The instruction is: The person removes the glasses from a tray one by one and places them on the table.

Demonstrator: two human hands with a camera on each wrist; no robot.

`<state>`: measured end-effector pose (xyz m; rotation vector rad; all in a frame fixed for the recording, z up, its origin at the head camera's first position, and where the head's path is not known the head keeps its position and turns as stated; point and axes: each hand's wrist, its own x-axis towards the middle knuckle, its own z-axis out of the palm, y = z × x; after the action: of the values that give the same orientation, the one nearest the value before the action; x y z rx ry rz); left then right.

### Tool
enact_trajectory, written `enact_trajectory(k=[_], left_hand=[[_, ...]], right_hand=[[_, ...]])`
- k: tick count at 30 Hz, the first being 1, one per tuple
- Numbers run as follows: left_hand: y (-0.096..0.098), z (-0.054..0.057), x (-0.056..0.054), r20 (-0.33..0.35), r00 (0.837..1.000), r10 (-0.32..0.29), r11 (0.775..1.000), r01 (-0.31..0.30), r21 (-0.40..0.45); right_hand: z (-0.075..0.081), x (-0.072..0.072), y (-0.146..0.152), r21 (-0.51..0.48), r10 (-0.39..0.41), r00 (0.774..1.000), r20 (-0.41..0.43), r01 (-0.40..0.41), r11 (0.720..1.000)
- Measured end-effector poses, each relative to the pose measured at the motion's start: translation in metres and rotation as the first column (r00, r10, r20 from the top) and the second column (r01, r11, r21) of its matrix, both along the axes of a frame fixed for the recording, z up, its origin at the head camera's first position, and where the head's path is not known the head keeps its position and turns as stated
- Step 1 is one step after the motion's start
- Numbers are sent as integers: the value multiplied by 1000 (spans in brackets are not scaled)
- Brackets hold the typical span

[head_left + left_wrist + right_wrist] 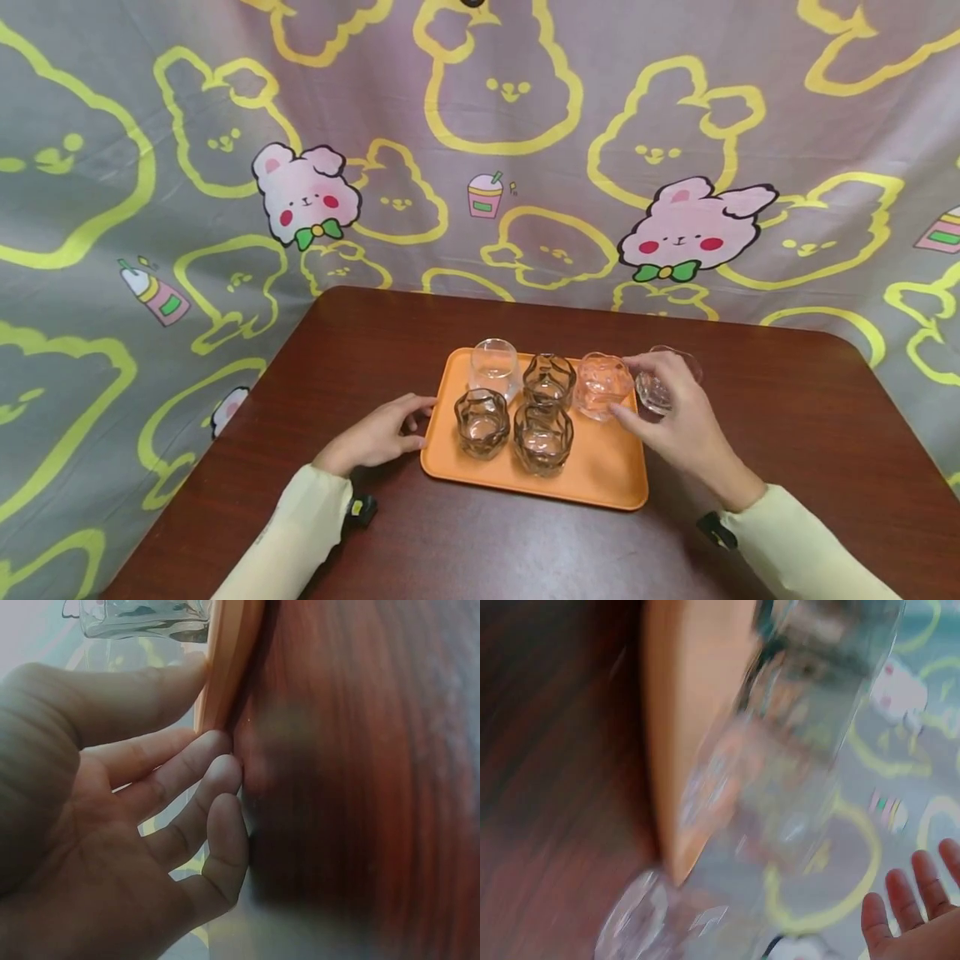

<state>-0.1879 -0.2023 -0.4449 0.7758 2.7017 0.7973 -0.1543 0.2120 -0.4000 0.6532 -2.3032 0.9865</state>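
Note:
An orange tray (pixel 600 479) lies on the table. At its left edge, my left hand (pixel 378 433) touches the rim with relaxed fingers, the thumb (pixel 150 694) lying against the rim in the left wrist view. My right hand (pixel 686 421) hovers over the tray's right edge, its fingers spread, holding nothing. Beside its fingers stands a pinkish wavy glass (pixel 602 387) on the tray. Partly hidden behind this hand, a clear glass (pixel 654 393) stands on the table, off the tray; the blurred right wrist view shows a glass (pixel 641 922) beside the tray.
Three smoky brown wavy glasses, at front left (pixel 482 425), front centre (pixel 543 442) and behind (pixel 549 383), share the tray with a clear smooth glass (pixel 493 367) at back left. A patterned cloth (pixel 540 183) hangs behind the brown wooden table (pixel 480 542).

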Motion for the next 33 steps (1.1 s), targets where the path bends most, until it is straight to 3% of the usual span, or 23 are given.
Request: enact_trajectory(k=[6, 11, 17, 27, 33], left_hand=[[2, 0, 0, 33, 999, 32, 999, -32, -14], [2, 0, 0, 38, 998, 42, 999, -41, -13], [2, 0, 0, 25, 999, 31, 1000, -31, 6], [2, 3, 2, 25, 999, 21, 1000, -21, 3], [1, 2, 2, 15, 1000, 8, 1000, -8, 18]], right_hand=[[-4, 12, -34, 45, 133, 991, 3, -133, 990], [-10, 20, -49, 64, 173, 982, 73, -178, 982], [-19, 22, -59, 88, 183, 975, 126, -195, 977], [-27, 29, -71, 108, 128, 965, 229, -156, 982], [-29, 27, -74, 113, 105, 968, 227, -133, 985]])
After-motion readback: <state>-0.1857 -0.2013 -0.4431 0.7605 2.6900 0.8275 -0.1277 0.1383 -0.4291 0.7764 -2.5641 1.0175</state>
